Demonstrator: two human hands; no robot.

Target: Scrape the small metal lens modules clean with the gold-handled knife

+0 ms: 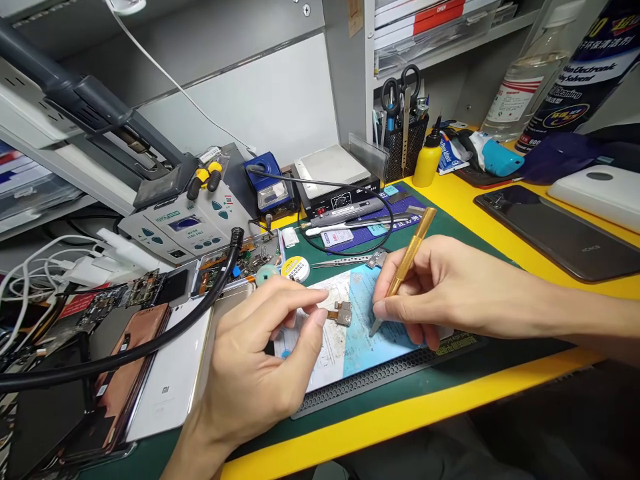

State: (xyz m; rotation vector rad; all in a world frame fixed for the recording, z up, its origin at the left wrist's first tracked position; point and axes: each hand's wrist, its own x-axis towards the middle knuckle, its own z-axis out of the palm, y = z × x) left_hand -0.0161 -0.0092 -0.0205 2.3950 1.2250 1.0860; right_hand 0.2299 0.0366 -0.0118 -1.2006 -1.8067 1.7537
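Observation:
My left hand (265, 347) is closed in a pinch at the end of a small phone camera module (343, 313), whose orange flex cable (332, 315) runs in between the thumb and fingertips. The module's metal body points right, over a printed white and blue sheet (363, 333). In my right hand (425, 287) is a craft knife (413, 253) with a knurled brass handle, held like a pen. Its blade slants down, with the tip at or just above the blue part of the sheet. I cannot tell whether the tip touches it.
Left of my hands lie a white phone back (170, 363), stacked phone parts and a thick black hose (200, 307). Tweezers (340, 261), a yellow-labelled tin (295, 269) and a heating plate (333, 177) are behind. A dark phone (555, 230) and yellow bottle (427, 160) are at right.

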